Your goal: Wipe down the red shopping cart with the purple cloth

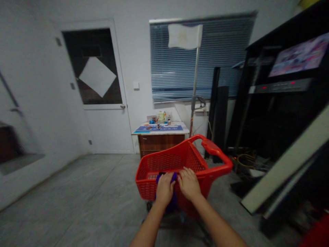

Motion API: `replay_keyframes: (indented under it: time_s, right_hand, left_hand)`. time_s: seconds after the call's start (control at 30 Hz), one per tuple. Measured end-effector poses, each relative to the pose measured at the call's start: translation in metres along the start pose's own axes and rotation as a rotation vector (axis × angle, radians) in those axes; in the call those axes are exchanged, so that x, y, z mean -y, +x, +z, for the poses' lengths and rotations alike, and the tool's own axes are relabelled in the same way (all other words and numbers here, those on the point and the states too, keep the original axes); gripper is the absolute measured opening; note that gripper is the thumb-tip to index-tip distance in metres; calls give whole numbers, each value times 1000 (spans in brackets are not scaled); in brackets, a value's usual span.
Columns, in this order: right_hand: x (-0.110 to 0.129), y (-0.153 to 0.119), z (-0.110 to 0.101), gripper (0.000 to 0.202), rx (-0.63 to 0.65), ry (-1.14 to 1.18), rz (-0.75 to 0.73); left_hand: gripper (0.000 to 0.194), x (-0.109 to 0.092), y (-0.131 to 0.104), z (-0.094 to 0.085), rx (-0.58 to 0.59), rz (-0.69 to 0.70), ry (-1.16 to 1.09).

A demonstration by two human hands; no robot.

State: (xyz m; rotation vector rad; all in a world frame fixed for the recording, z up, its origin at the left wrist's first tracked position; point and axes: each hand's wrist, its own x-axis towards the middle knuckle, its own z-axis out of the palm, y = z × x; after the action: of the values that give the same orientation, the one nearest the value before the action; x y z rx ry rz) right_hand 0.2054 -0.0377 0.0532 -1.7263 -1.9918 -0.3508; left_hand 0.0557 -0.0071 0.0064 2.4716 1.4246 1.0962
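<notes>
A red plastic shopping cart (168,161) with a latticed basket stands in front of me, its handle raised on the right. A purple cloth (172,200) hangs over the near rim and down the outside. My left hand (165,188) is closed over the cloth at the rim, pressing it there. Just to the right, my right hand (189,183) has its fingers curled over the same rim, close to the cloth's edge. The undersides of both hands are hidden.
Behind the cart is a wooden cabinet (161,142) with small items on top. A white door (109,130) is at the left. A pole with a white flag (183,36) rises by the blinds. Long boards (285,164) lean at the right beside a dark rack.
</notes>
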Motion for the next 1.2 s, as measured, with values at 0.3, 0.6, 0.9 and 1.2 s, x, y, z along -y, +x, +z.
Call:
replay_keyframes:
  time_s: [0.3, 0.6, 0.9, 1.2]
  right_hand:
    - [-20, -4, -21, 44, 40, -100, -26]
    - [-44, -11, -45, 30, 11, -113, -49]
    - [-58, -7, -45, 35, 16, -55, -88]
    - [-48, -6, -41, 34, -11, -44, -75]
  left_hand:
    - [44, 17, 0, -1, -29, 34, -19]
    - [42, -2, 3, -2, -21, -48, -14]
    - [47, -27, 17, 4, 52, 65, 10]
    - [43, -24, 16, -1, 59, -19, 31]
